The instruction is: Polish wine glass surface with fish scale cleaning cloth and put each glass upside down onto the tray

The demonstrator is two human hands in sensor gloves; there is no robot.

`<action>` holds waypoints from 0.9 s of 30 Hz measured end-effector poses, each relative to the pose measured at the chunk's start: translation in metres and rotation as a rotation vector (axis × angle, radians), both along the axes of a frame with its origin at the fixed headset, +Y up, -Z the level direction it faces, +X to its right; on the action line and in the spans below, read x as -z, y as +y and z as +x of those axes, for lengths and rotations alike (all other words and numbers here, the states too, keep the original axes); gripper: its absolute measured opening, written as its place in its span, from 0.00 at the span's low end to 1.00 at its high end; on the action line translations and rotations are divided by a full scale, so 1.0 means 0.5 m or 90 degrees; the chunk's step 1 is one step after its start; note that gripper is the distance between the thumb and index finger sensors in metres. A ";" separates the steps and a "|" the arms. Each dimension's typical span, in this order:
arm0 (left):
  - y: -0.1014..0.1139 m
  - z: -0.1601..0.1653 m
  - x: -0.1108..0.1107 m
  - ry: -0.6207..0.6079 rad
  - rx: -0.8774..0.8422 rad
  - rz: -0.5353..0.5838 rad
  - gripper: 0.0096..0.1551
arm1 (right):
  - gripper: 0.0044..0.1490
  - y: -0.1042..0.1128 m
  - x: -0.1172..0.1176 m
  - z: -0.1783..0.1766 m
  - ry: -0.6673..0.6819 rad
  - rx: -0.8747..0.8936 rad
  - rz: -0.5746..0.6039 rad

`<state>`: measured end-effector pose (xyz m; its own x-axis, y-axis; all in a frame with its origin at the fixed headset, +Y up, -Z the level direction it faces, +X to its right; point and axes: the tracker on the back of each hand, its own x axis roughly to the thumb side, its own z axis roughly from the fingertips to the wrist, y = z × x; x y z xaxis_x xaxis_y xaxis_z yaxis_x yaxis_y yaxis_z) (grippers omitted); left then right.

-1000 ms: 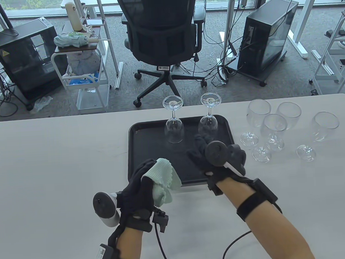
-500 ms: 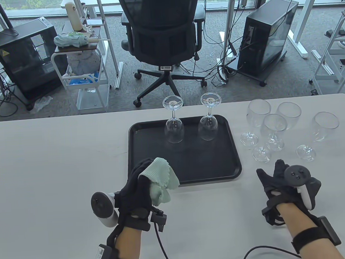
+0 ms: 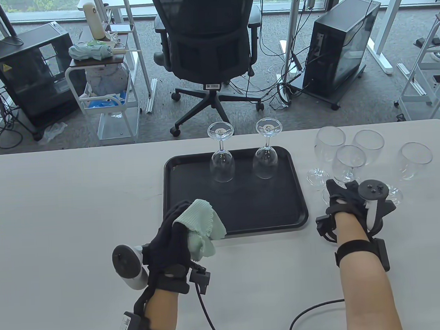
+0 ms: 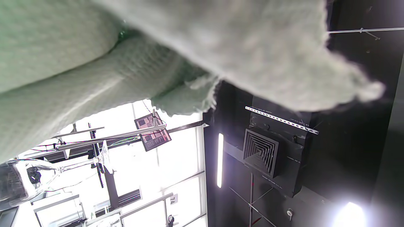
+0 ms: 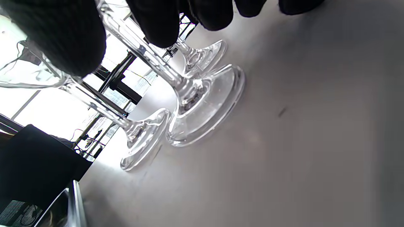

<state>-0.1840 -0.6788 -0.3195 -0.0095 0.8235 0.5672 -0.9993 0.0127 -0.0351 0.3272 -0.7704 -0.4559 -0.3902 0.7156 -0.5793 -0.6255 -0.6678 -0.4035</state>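
Green cloth [image 3: 199, 226] sits bunched in the left hand's [image 3: 172, 237] grasp, while the right hand's [image 3: 347, 198] fingers [image 5: 157, 22] close round a wine glass stem [image 5: 148, 53].

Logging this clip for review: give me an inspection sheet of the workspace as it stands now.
Surface: white table, bare around the work.
Job's things: black tray holds two inverted glasses; four upright glasses right of it.
Clutter: nothing seen.
Grippers: left hand holds green cloth; right hand closes fingers around a stem.
Cables: glove cable on table.
Surroundings: office chair, computer towers.
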 end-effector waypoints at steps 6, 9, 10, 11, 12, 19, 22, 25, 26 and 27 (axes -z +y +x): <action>0.001 -0.001 0.000 -0.001 -0.004 -0.001 0.30 | 0.30 -0.004 0.004 0.001 -0.011 -0.009 0.010; 0.001 -0.001 0.000 -0.002 -0.004 -0.002 0.30 | 0.28 -0.003 -0.013 0.007 0.005 0.015 0.028; 0.000 0.000 0.000 -0.002 -0.004 -0.002 0.30 | 0.28 -0.002 -0.023 0.011 0.017 0.020 0.039; 0.000 0.000 0.000 -0.002 -0.004 -0.001 0.30 | 0.28 0.000 -0.035 0.016 0.030 0.016 0.051; 0.001 0.000 -0.001 -0.001 -0.004 -0.001 0.30 | 0.27 0.004 -0.046 0.021 0.045 0.012 0.063; 0.000 0.011 -0.002 -0.003 0.006 0.004 0.30 | 0.26 0.113 -0.157 -0.046 0.398 -0.448 0.273; -0.001 0.017 -0.003 -0.008 0.011 0.006 0.30 | 0.29 0.145 -0.217 -0.148 0.557 -0.698 0.345; 0.000 0.030 -0.006 -0.013 0.026 0.012 0.30 | 0.29 0.154 -0.258 -0.242 0.624 -0.724 0.347; 0.000 0.035 -0.008 -0.015 0.032 0.014 0.30 | 0.30 0.156 -0.268 -0.274 0.633 -0.715 0.339; 0.001 0.040 -0.009 -0.018 0.038 0.017 0.30 | 0.30 0.158 -0.273 -0.295 0.635 -0.703 0.335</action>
